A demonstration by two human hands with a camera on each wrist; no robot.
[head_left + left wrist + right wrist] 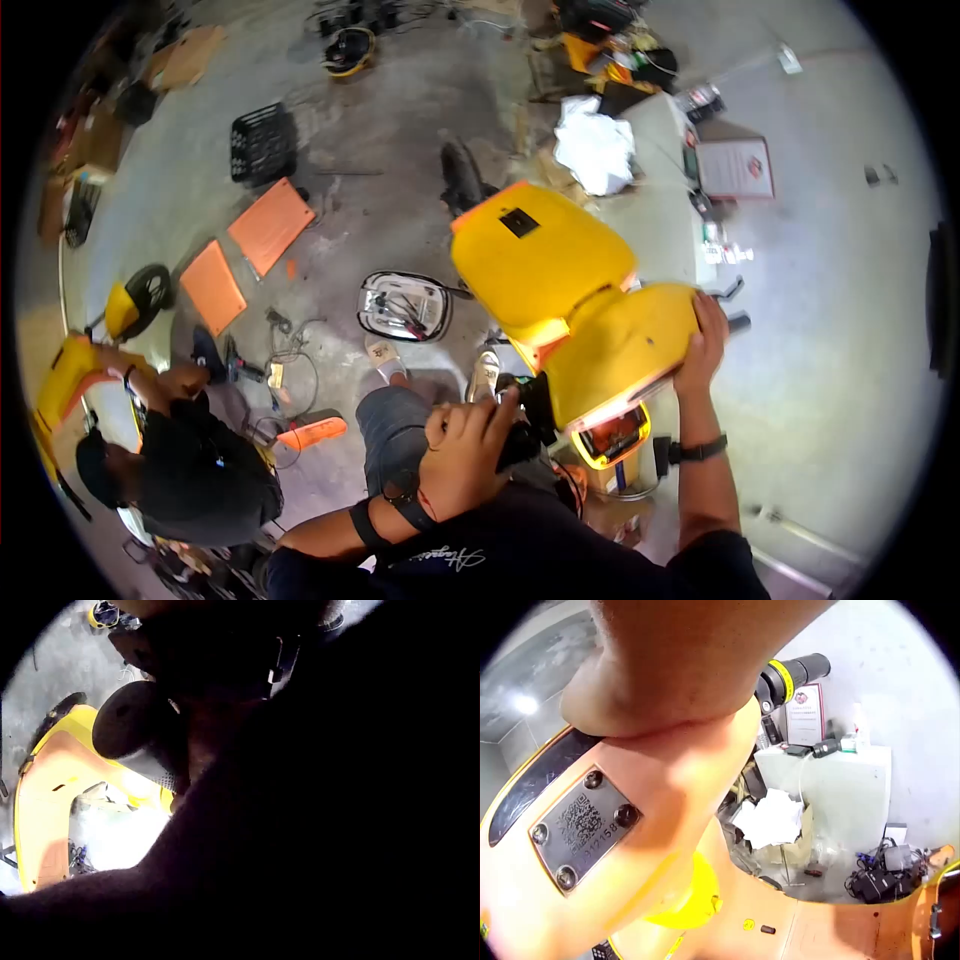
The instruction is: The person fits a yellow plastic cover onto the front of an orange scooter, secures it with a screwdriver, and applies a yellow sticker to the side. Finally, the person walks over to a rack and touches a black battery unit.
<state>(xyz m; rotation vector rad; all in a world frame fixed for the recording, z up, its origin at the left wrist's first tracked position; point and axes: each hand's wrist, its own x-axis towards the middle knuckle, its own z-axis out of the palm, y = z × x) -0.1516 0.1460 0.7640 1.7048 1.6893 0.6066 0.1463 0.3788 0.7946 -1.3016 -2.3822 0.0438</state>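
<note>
A large yellow scooter-like vehicle with smooth body panels stands before me, its front cover (625,345) nearest my body. Over that cover's right edge, my right hand (708,340) holds on, its palm against the peach inner face (682,772). A metal plate (583,829) with a square code is screwed there. On the other side, my left hand (465,450) grips a black handlebar grip (520,440). The round end of that grip (124,720) shows in the left wrist view, where the hand is mostly dark and hidden.
Another person (180,470) works at a yellow part on the left. A tray of tools (405,305) sits on the floor ahead of my feet, with orange panels (270,225) and a black crate (262,145) beyond. A white cabinet (840,780) stands on the right.
</note>
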